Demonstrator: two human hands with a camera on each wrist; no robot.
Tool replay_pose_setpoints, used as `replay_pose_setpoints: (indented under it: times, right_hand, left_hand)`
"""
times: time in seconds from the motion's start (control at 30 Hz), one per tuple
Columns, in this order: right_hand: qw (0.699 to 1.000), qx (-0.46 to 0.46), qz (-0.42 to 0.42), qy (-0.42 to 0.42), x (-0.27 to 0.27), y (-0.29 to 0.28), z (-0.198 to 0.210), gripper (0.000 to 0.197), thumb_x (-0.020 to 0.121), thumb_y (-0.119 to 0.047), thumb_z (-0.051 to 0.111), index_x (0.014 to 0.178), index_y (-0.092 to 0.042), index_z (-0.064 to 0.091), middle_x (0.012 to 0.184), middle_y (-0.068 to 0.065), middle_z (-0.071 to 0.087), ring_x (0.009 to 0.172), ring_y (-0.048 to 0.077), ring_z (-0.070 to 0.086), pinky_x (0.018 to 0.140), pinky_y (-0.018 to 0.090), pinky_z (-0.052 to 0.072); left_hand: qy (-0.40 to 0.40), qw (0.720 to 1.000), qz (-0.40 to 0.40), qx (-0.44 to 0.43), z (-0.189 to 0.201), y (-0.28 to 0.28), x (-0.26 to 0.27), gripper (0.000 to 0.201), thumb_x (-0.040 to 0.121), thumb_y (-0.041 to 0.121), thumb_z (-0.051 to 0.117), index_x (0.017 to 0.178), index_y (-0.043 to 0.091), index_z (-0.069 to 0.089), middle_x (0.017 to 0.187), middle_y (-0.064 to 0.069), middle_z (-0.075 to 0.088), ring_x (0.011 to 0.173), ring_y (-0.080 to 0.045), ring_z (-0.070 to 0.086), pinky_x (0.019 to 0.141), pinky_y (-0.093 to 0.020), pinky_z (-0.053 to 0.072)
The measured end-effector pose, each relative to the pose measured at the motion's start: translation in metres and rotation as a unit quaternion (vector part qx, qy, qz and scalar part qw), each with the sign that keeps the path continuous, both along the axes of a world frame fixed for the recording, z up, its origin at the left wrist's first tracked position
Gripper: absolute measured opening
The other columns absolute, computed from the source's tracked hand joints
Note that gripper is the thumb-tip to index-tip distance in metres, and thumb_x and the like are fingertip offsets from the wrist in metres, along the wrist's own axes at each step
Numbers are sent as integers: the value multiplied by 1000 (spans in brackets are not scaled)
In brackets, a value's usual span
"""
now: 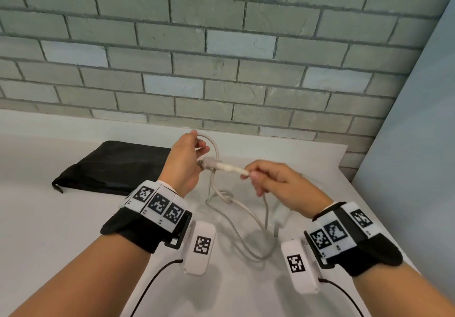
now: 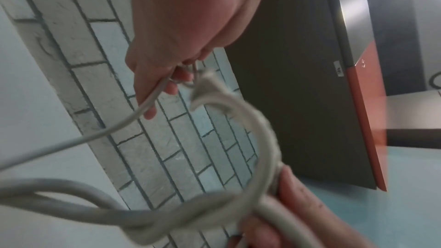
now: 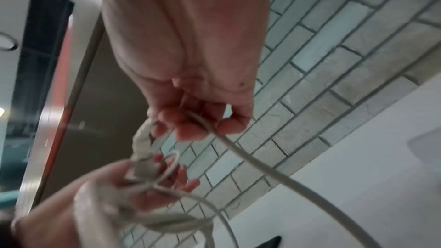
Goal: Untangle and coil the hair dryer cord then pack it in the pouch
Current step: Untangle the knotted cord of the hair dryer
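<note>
A beige hair dryer cord (image 1: 246, 214) hangs between my raised hands and trails in loops on the white table (image 1: 73, 242), with a knot (image 1: 225, 196) below the hands. My left hand (image 1: 199, 144) grips the plug end (image 1: 209, 164) and a loop of cord. My right hand (image 1: 248, 172) pinches the white ribbed stretch (image 1: 231, 168) beside the plug. The right wrist view shows another strand of the cord (image 3: 262, 165) running through the fingers of the right hand (image 3: 190, 125). The black pouch (image 1: 110, 166) lies flat, left of my left hand. A white body (image 1: 280, 214) is partly hidden under my right wrist.
A grey brick wall (image 1: 221, 58) runs along the table's far edge, and a pale blue panel (image 1: 418, 144) closes the right side. Black cables (image 1: 152, 284) trail from both wrist cameras over the near table.
</note>
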State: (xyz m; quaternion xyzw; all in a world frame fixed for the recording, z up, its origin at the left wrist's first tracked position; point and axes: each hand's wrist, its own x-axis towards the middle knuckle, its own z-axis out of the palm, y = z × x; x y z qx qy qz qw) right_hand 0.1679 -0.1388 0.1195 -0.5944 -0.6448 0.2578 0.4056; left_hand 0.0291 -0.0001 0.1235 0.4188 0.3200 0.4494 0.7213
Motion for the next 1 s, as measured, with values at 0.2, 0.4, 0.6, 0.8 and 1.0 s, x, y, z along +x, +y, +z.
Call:
replay_pose_setpoints:
  times: [0.2,0.4,0.6,0.8,1.0]
  right_hand:
    - [973,47,-198,109,22,10,-2,22,96,-11,36,92,-3,56,60,6,54,41,11,50,38,21,33]
    - [950,-41,-227,211,26,22,-27,22,94,-2,40,113,3,50,78,13,58,66,20,61,49,22,49]
    - [986,-35,-162,-2,8,12,-13,34,92,-22,48,127,-20,49,130,-1,41,115,17,49,98,29,41]
    - [989,-133,43,-44,-29,-2,-1,40,83,-22,63,121,-18,48,77,-5,62,74,3,58,78,16,44]
    - [960,57,-111,-252,-20,7,5,22,87,-14,57,103,-21,69,84,-2,43,71,4,42,68,20,31]
  left_hand:
    - [-40,998,-37,6,0,-2,-14,23,96,26,38,82,13,51,76,-1,53,78,-17,57,85,-49,51]
    - [-126,988,-86,-3,10,-9,-12,33,95,26,39,70,13,54,65,2,56,69,-14,57,88,-48,49]
    - [-140,990,-34,-7,13,-16,-8,32,96,26,37,71,15,53,70,1,55,72,-14,56,91,-47,48]
    - [-110,993,25,24,13,-12,-8,28,97,27,34,74,17,46,80,2,56,82,-14,56,86,-44,47]
    - [30,992,18,119,10,-12,-11,22,95,24,37,87,13,55,91,-1,57,80,-16,55,78,-36,48]
